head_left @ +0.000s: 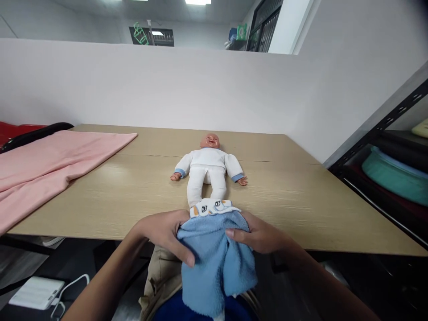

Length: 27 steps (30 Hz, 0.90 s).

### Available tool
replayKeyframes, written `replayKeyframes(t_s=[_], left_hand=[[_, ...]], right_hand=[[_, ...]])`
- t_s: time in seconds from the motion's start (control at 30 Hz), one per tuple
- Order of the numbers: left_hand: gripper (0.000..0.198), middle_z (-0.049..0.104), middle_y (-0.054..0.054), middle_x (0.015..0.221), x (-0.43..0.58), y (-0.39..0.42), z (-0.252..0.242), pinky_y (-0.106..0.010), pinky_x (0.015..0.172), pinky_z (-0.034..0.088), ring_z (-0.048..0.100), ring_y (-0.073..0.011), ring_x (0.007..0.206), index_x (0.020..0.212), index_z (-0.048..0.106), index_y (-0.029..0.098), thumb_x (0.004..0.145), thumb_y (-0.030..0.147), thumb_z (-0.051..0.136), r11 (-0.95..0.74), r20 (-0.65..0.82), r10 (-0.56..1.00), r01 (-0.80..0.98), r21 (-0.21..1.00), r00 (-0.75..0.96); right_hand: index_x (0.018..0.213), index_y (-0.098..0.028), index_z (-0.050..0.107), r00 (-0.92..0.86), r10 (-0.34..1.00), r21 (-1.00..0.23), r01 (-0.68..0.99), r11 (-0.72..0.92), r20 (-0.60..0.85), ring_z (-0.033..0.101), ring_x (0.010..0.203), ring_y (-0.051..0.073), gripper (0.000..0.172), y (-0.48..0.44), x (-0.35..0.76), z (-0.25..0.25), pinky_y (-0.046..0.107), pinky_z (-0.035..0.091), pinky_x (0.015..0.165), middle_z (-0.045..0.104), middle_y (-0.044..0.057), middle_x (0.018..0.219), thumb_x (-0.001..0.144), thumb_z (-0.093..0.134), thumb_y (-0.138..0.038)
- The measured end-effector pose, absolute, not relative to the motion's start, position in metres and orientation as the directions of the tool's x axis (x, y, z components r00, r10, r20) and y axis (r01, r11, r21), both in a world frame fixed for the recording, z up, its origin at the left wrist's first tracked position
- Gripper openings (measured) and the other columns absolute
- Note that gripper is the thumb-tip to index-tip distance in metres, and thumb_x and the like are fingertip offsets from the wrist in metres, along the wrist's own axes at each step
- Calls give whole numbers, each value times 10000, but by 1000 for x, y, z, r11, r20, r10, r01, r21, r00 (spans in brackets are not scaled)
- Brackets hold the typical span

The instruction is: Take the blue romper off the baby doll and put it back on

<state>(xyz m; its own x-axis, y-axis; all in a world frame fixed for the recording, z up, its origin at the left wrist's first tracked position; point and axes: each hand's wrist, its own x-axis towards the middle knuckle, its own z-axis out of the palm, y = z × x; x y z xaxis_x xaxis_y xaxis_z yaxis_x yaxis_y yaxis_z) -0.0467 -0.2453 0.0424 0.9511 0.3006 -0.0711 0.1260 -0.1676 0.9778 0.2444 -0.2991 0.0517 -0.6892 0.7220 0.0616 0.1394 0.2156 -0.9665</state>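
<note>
A baby doll (207, 168) in a white suit with blue cuffs lies on its back on the wooden table (133, 196), feet toward me. A light blue fleece garment (216, 263) hangs over the table's near edge at the doll's feet; its patterned white waistband (211, 207) covers the feet. My left hand (165, 234) is closed on the garment's left side, thumb over the fleece. My right hand (261, 235) is closed on its right side.
A pink cloth (47, 162) is spread over the table's left part. A white partition wall stands behind the table. A dark metal shelf (384, 133) with a teal basin (394, 176) is at the right. A white device with a cable (36, 292) lies on the floor at lower left.
</note>
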Motion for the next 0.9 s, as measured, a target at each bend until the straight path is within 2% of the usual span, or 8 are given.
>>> replayKeyframes(t_s=[0.07,0.13,0.3,0.43,0.57,0.7,0.8,0.9], left_hand=[[519,805,-78,1092,-48,-245,38,-361,995,602,718,-262,1031,1122,787,159,878,614,849,-173,-1,308,57,983,951],[519,807,-92,1172,-46,-245,33,-390,1085,565,715,-275,1125,1187,784,166,949,627,771,-179,65,343,-2,984,937],[480,790,-84,1211,-44,-250,27,-357,1071,562,708,-244,1131,1197,774,180,1008,616,703,-141,58,434,5,990,899],[556,777,-48,955,-45,-254,21,-297,836,618,701,-200,857,1069,769,162,912,695,775,-24,-16,391,28,999,920],[717,815,-66,1007,-44,-259,19,-390,947,651,760,-273,978,1231,758,159,733,638,953,72,-39,255,22,997,966],[636,829,-88,1135,-45,-260,20,-407,1072,611,763,-279,1118,1298,754,158,791,483,959,34,-62,248,56,998,967],[529,834,-93,1117,-51,-259,15,-398,1066,606,761,-272,1091,1183,799,143,856,549,893,31,-67,305,61,998,950],[562,829,-86,1070,-58,-260,7,-375,1009,607,747,-252,1009,1103,813,147,865,655,843,67,-76,361,55,996,929]], right_hand=[[1620,-242,538,-729,684,-968,160,195,17,620,1429,305,716,-296,243,48,495,451,1247,659,134,1552,985,773,-473],[1635,-268,523,-773,632,-966,199,165,-51,629,1423,319,856,-293,243,44,475,482,1220,663,125,1556,881,888,-444],[1301,-203,767,-784,595,-960,271,70,-178,773,1075,278,565,-292,242,41,381,629,949,817,68,1196,825,914,-470],[1396,-210,737,-736,672,-979,187,86,-82,731,1232,285,549,-296,237,43,432,576,1116,798,86,1305,945,815,-513],[1481,-234,690,-731,674,-988,151,7,-107,713,1304,275,563,-299,232,39,458,537,1182,769,94,1407,1016,731,-551],[1438,-245,718,-760,616,-972,230,-41,-206,714,1309,275,594,-298,234,34,442,541,1179,767,79,1411,932,836,-532],[1442,-257,719,-811,537,-968,246,-48,-233,711,1309,289,743,-296,235,34,439,545,1174,768,66,1403,776,979,-457],[1466,-248,703,-801,570,-981,186,-56,-185,718,1296,278,695,-296,234,32,444,531,1187,769,79,1404,850,925,-481]])
